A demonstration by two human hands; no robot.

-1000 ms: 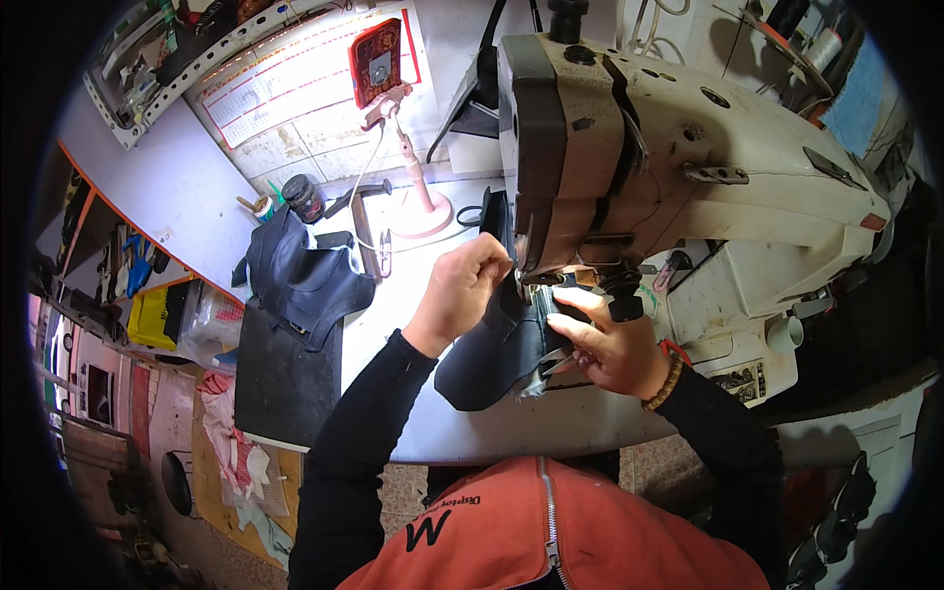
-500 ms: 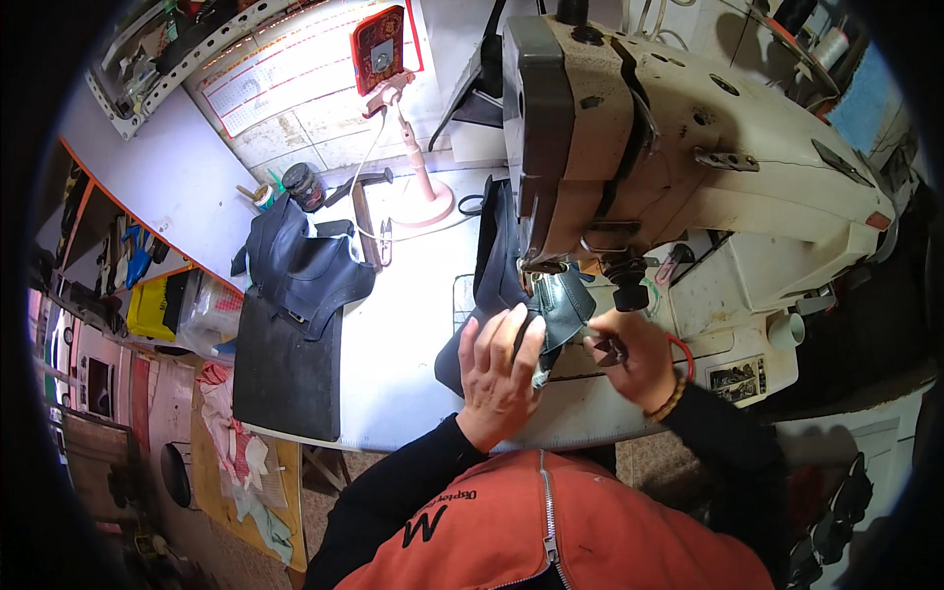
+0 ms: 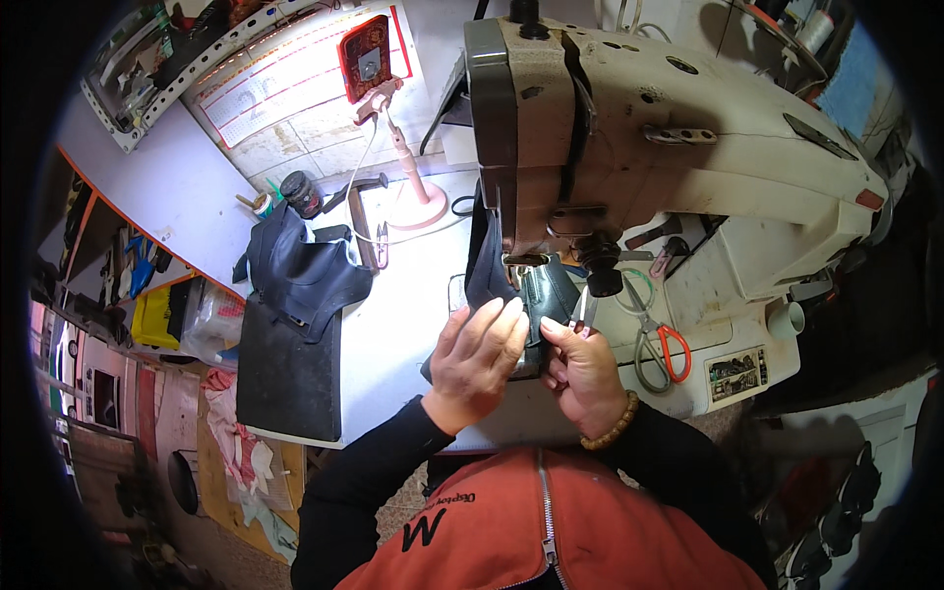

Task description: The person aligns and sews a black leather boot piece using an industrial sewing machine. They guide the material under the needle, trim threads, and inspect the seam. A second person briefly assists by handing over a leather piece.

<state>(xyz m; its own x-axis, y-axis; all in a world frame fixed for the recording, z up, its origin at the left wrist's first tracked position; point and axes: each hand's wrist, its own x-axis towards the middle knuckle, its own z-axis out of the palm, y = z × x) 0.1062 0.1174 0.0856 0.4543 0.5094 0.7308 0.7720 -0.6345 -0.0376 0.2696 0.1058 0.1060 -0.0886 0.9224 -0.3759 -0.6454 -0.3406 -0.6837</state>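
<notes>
Material (image 3: pixel 484 275), dark and leathery, is touched by the left hand (image 3: pixel 476 372), its grip unclear; a slim tool (image 3: pixel 589 315) is gripped by the right hand (image 3: pixel 584 383); red fabric (image 3: pixel 503 501) is black-lettered.

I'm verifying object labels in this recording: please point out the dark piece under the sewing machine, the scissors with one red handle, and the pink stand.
Dark piece (image 3: pixel 487 278), head view: its upper left flap.
Scissors (image 3: pixel 649 325), head view: where the halves cross.
Pink stand (image 3: pixel 410 165), head view: its pole.

11 o'clock: pink stand (image 3: pixel 409 171) | 10 o'clock: dark jar (image 3: pixel 300 196) | 9 o'clock: yellow box (image 3: pixel 154 315) | 8 o'clock: pink rag (image 3: pixel 226 413) | 2 o'clock: blue cloth (image 3: pixel 851 87)
</notes>
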